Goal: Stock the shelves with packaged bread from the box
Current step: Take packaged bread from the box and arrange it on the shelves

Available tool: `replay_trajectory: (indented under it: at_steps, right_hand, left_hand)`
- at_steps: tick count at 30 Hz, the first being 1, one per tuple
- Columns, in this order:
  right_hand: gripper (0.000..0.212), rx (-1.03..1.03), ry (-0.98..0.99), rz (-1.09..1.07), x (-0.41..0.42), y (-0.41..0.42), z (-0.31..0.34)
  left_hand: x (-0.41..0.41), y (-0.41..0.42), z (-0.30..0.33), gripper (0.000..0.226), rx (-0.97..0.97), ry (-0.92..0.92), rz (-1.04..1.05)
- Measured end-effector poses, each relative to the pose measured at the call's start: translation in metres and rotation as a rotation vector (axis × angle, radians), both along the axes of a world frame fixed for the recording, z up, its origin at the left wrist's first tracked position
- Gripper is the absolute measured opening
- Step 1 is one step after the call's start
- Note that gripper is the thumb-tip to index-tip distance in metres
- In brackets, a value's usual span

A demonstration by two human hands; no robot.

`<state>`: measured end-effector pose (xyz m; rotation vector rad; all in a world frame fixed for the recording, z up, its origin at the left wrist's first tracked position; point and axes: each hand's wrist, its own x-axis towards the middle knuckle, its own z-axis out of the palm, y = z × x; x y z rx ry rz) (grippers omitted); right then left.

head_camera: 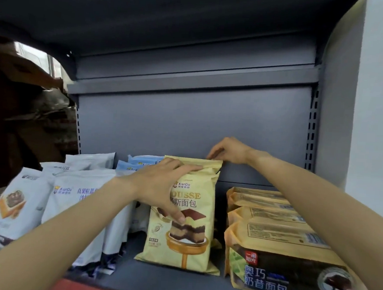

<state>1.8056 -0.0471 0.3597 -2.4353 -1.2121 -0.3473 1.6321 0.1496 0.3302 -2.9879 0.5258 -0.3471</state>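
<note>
A yellow mousse bread packet [186,235] stands upright on the grey shelf [171,284], with at least one more yellow packet close behind it. My left hand [160,188] grips the front packet, fingers over its top edge and thumb pressed on its face. My right hand [226,150] pinches the top right corner of the rear yellow packet. To the left stand several white and blue bread packets [75,204]. On the right lies a stack of yellow and dark milkshake bread packets [280,259]. The box is out of view.
The shelf's grey back panel [187,126] and an upper shelf [190,81] close in the space above. A slotted upright [311,130] and a grey side panel bound the right. Brown cardboard and clutter [26,101] sit beyond the left edge.
</note>
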Motion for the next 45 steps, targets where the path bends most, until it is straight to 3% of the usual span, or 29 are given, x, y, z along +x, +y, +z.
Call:
replay_trajectory:
  at_steps: [5,12,15,17,19,21,24,30,33,38,45]
  right_hand:
    - [0.012,0.008,-0.075,0.024,-0.002,-0.011,0.0]
    - [0.017,0.025,0.002,-0.062,-0.005,-0.031,0.001]
    - [0.02,0.101,0.149,-0.082,-0.01,-0.031,-0.003]
    - [0.02,0.143,0.099,-0.112,-0.017,-0.031,-0.001]
    - [0.02,0.156,-0.05,-0.117,-0.029,-0.03,0.005]
    - [0.019,0.085,-0.08,-0.084,-0.042,-0.028,0.008]
    - [0.02,-0.034,0.015,-0.093,-0.047,-0.021,0.004]
    - [0.025,0.15,0.237,-0.076,-0.05,-0.015,0.0]
    - [0.022,0.129,0.258,-0.051,-0.053,-0.019,0.001]
    - [0.025,0.085,0.028,-0.183,-0.054,-0.017,0.004]
    - [0.025,0.053,-0.121,-0.218,-0.059,-0.016,-0.001]
  left_hand:
    - [0.001,-0.001,-0.001,0.118,-0.008,-0.006,-0.014]
    - [-0.001,0.0,-0.004,0.117,-0.026,-0.058,-0.042]
    - [-0.007,0.0,-0.007,0.116,0.011,-0.14,-0.032]
    - [-0.014,0.0,-0.013,0.115,0.027,-0.244,-0.007]
    - [-0.024,-0.002,-0.024,0.113,-0.025,-0.321,0.012]
    - [-0.03,-0.002,-0.038,0.111,-0.136,-0.367,0.009]
    - [-0.033,-0.001,-0.058,0.107,-0.319,-0.481,-0.017]
    - [-0.042,-0.009,-0.088,0.087,-0.452,-0.678,-0.049]
    - [-0.051,-0.016,-0.099,0.086,-0.579,-0.59,0.012]
    - [-0.049,-0.015,-0.105,0.102,-0.909,-0.284,-0.004]
    - [-0.038,-0.015,-0.099,0.108,-0.959,-0.213,-0.029]
